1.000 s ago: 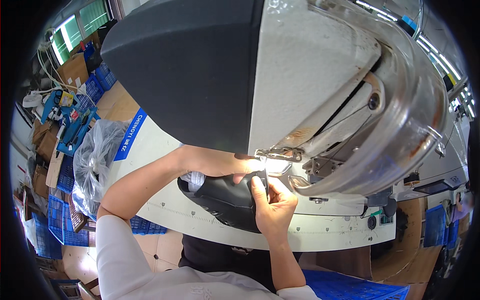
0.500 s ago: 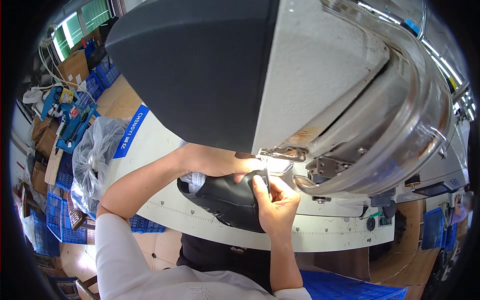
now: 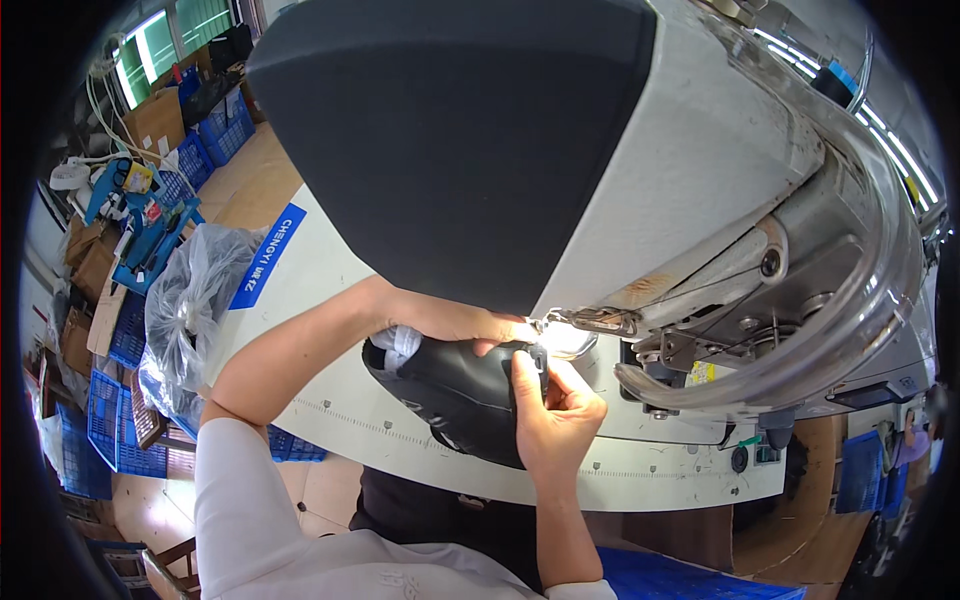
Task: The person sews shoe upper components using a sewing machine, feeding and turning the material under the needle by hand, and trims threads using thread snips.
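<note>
A black, smooth, leather-like piece [image 3: 455, 393] with a pale grey cloth-like part [image 3: 400, 345] showing at its left end lies on the sewing machine's white table. My left hand [image 3: 440, 315] reaches over its far edge, fingers bent toward the brightly lit needle area [image 3: 562, 338]. That hand grips the piece at the edge, its thumb partly hidden. My right hand [image 3: 556, 405] pinches the right end, thumb on top and fingers folded behind, just in front of the needle area. The sewing machine's head [image 3: 450, 150], dark at the front and grey along the side, overhangs both hands.
A curved clear guard [image 3: 890, 290] bends around the machine's right side. The white table [image 3: 330, 430] carries a ruler scale along its near edge. Left of it stand a clear plastic bag [image 3: 190, 310], blue crates [image 3: 125, 430] and a blue tool tray [image 3: 155, 250]. Blue material [image 3: 680, 578] lies lower right.
My view has shifted slightly, so the machine head appears farther right and more of its underside shows. Both hands keep hold of the black piece near the needle area, with little movement.
</note>
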### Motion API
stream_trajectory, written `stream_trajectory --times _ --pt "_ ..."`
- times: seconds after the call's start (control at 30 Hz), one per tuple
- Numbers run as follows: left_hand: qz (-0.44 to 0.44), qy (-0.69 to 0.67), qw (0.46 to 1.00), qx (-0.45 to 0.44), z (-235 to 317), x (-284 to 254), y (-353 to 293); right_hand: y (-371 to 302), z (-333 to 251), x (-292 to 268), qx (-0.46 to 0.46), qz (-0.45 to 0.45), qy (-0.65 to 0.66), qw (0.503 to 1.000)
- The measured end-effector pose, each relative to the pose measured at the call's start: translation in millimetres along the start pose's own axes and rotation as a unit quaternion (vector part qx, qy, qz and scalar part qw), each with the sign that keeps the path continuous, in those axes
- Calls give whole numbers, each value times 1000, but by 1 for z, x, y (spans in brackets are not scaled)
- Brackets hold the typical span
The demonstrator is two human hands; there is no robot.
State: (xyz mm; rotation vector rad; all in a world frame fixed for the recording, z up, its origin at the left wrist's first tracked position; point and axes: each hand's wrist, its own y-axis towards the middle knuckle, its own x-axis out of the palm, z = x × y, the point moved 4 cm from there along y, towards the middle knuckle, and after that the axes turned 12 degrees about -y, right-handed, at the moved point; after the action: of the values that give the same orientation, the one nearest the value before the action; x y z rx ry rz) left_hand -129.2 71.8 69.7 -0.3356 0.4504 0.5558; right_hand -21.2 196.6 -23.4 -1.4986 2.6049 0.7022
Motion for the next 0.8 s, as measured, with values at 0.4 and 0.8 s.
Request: stream_trajectory --times 0.4,0.8 --pt "214 -4 976 49 27 -18 -46 -12 -21 -23 59 -146 2 987" --pt "166 72 974 138 -1 26 -28 -19 -28 -35 -39 -90 -82 992"
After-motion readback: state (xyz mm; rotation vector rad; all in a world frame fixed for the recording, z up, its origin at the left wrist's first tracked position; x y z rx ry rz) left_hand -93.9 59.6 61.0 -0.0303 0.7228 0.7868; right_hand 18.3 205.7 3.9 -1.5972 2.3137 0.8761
